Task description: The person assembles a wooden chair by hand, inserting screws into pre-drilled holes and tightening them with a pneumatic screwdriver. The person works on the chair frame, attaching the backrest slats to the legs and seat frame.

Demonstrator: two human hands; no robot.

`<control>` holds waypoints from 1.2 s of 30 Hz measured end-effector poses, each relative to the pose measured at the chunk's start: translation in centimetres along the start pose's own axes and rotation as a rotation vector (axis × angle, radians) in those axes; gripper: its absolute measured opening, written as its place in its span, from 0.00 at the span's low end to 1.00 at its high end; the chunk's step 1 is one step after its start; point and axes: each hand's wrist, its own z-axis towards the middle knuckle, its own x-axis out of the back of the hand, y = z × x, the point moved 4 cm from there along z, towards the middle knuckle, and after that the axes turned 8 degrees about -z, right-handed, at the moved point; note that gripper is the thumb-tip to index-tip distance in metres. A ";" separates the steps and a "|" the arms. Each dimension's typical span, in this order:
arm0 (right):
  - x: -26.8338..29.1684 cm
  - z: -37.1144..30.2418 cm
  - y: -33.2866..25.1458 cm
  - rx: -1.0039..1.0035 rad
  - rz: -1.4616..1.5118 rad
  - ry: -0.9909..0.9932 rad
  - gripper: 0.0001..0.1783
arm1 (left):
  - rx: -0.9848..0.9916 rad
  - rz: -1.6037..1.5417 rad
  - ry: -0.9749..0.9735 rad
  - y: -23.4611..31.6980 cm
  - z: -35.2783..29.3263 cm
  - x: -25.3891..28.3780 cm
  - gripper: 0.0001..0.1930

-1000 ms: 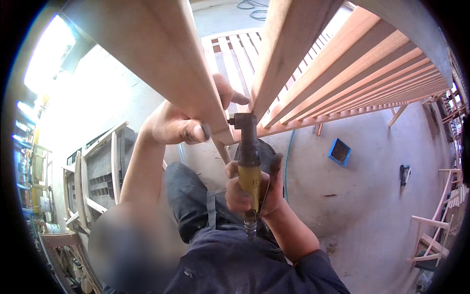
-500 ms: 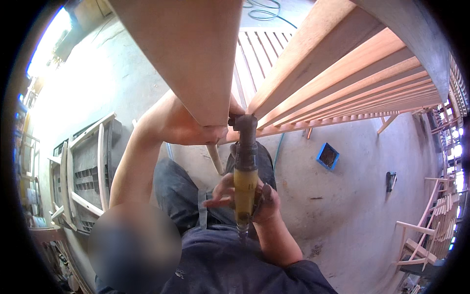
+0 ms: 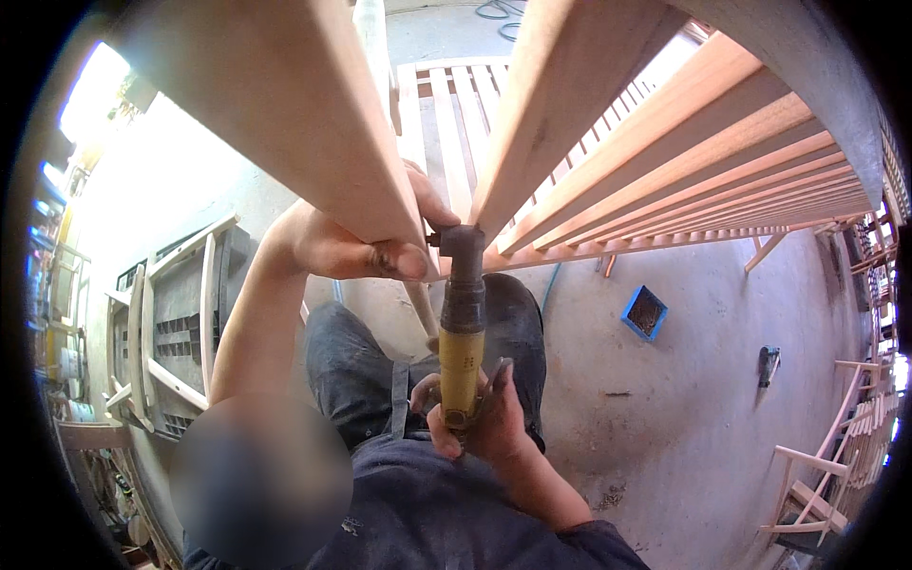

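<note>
My left hand [image 3: 375, 255] is wrapped around the lower end of a broad wooden post [image 3: 304, 114], thumb across the near face and fingertips on the far side. Close to those fingertips is the dark angled head of a yellow-and-black right-angle power driver [image 3: 463, 351], set in the gap between the post and the first wooden slat [image 3: 541, 104]. Whether its tip touches the post is hard to see. My right hand [image 3: 499, 418] holds the driver's lower body from below, fingers curled around it.
A row of slats runs off to the right, joined to a long rail [image 3: 655, 244]. On the floor sit a blue box [image 3: 644, 313] of small dark pieces and another hand tool [image 3: 768, 366]. Wooden frames [image 3: 180, 323] lie left; more wooden parts [image 3: 817, 475] stand right.
The post's end has shifted left relative to the slats, and my left thumb now shows across it. The driver has moved slightly left, and my right hand has closed lower on its body.
</note>
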 end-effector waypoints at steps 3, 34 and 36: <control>-0.5 0.0 -0.2 -0.041 -0.116 0.126 0.54 | -0.011 -0.031 0.024 0.0 -0.1 0.1 0.36; -0.6 0.7 -1.5 -0.147 -0.114 0.092 0.58 | 0.130 0.038 0.502 2.0 -2.2 -1.7 0.47; -0.6 0.6 -1.3 -0.107 -0.146 0.119 0.59 | 0.096 0.102 0.521 2.3 -2.1 -1.7 0.47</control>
